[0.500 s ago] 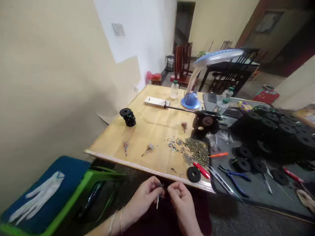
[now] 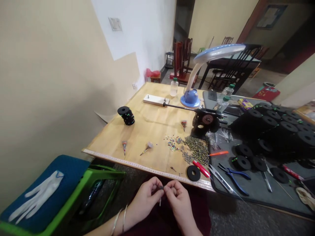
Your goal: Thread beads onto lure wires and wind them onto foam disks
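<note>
While both hands meet low in the head view, just short of the tabletop's near edge, the left hand point(image 2: 145, 196) and the right hand point(image 2: 179, 198) share one small dark piece point(image 2: 161, 187). The thumb and first fingers of each hand are clenched on it from either side, their tips almost touching. A thin pale stem hangs down from the piece over dark red cloth point(image 2: 169, 218). Two thin silver bangles point(image 2: 120, 220) ring the left wrist.

Beyond the hands lies the pale wooden tabletop point(image 2: 147, 127). Nearest on it, a little right of the hands, a flat black disc point(image 2: 193, 173) lies just beside a red-handled tool point(image 2: 201, 168). Farther off spreads a heap of brass-coloured tube beads point(image 2: 197, 151), with a scatter of small many-coloured beads point(image 2: 172, 143) at its left. A black hand-crank winder point(image 2: 205, 120) stands beyond the heap, and a blue desk lamp point(image 2: 190, 98) beyond that. A black spool point(image 2: 126, 115) stands at the far left.

Right of the wood, a dark grey tray point(image 2: 258, 196) carries blue-handled pliers point(image 2: 235, 177). At the near left, well apart from the hands, a white glove point(image 2: 36, 196) lies on a blue-topped green stool point(image 2: 71, 167).
</note>
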The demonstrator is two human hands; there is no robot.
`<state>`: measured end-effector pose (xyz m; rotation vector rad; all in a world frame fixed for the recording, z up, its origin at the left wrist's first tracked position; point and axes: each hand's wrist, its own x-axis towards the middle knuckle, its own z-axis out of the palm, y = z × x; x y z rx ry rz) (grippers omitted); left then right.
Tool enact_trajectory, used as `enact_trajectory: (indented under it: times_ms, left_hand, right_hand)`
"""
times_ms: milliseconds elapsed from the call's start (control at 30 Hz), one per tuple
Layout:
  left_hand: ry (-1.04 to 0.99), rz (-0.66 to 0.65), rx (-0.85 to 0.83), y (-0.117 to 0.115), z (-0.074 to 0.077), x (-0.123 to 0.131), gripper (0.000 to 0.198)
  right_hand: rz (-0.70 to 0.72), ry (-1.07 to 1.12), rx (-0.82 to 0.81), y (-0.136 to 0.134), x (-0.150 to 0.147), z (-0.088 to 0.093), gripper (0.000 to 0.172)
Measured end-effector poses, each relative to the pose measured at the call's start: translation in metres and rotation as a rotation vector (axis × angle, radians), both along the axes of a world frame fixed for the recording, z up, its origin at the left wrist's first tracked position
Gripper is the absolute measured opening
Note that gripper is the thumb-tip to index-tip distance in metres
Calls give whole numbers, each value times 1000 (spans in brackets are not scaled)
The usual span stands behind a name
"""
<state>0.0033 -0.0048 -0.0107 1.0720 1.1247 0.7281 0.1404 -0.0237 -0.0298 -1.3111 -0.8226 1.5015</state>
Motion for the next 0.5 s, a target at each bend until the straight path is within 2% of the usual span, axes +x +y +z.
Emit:
enact_trajectory:
  times_ms: [233, 367, 500]
  left_hand:
    - [-202, 83, -186, 0, -1, 6, 27]
    - [-303, 108, -334, -2, 0, 8, 26]
    - [-313, 138, -356, -2, -4, 8, 23]
  right_hand:
    - [1, 148, -18, 1, -2, -2, 38]
    - [-20, 148, -35, 0, -2, -4, 40]
    - [-9, 112, -30, -2, 0, -3, 39]
